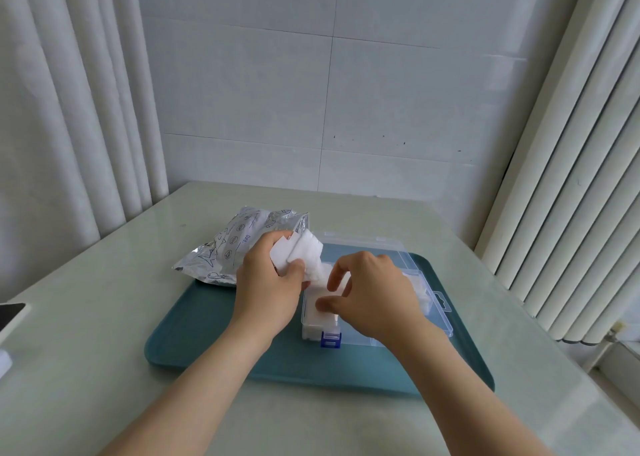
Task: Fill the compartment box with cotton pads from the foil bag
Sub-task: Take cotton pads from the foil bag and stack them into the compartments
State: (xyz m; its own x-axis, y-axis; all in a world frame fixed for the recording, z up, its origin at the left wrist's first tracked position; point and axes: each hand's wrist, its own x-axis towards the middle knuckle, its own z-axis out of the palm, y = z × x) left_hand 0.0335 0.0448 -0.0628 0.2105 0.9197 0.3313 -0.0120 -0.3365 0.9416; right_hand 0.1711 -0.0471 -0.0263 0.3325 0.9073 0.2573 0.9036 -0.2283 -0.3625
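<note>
A clear plastic compartment box (440,312) with a blue latch (331,339) lies open on the teal tray (207,327). White cotton pads (320,320) fill its left compartment. My left hand (268,287) grips a stack of white cotton pads (298,253) just above the box's left end. My right hand (374,294) hovers over the box, thumb and fingers pinching a pad at the left compartment. The silver foil bag (235,244) lies behind my left hand, partly on the tray's far left corner.
The tray sits on a pale green table (86,317). A dark phone-like object (10,317) lies at the table's left edge. Curtains hang at left and right, a tiled wall behind.
</note>
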